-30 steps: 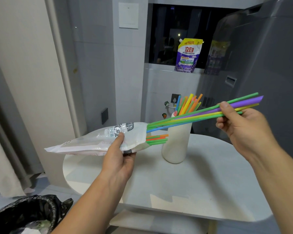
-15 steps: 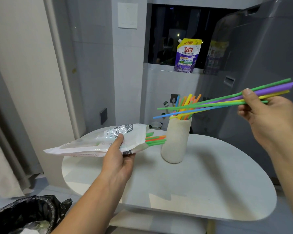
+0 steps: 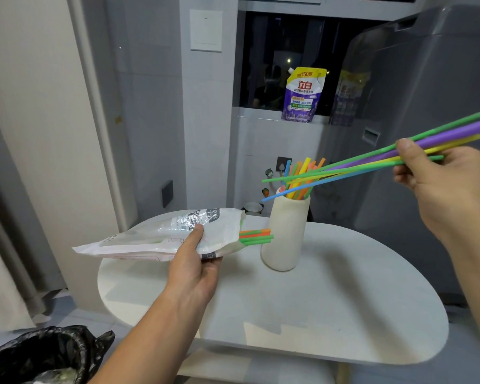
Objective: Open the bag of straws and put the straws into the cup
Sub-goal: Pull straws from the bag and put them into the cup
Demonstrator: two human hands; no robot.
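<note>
Near cup (image 3: pixel 286 236), straws (image 3: pixel 358 165), seemingly between right fingers (image 3: pixel 407 147)

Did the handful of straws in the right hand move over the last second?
Yes. Against the cup, the handful of straws went rightward and up, its ends clear of the bag.

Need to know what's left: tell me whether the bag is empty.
Not empty: orange and green straws stick out of the bag at its open end.

Home laundry corner: large grey appliance (image 3: pixel 427 106), laundry detergent pouch (image 3: pixel 304 95) on window ledge (image 3: pixel 261 115), curtain (image 3: pixel 0 245), black-lined bin (image 3: pixel 47 353), 1 small white table (image 3: pixel 330 314).
</note>
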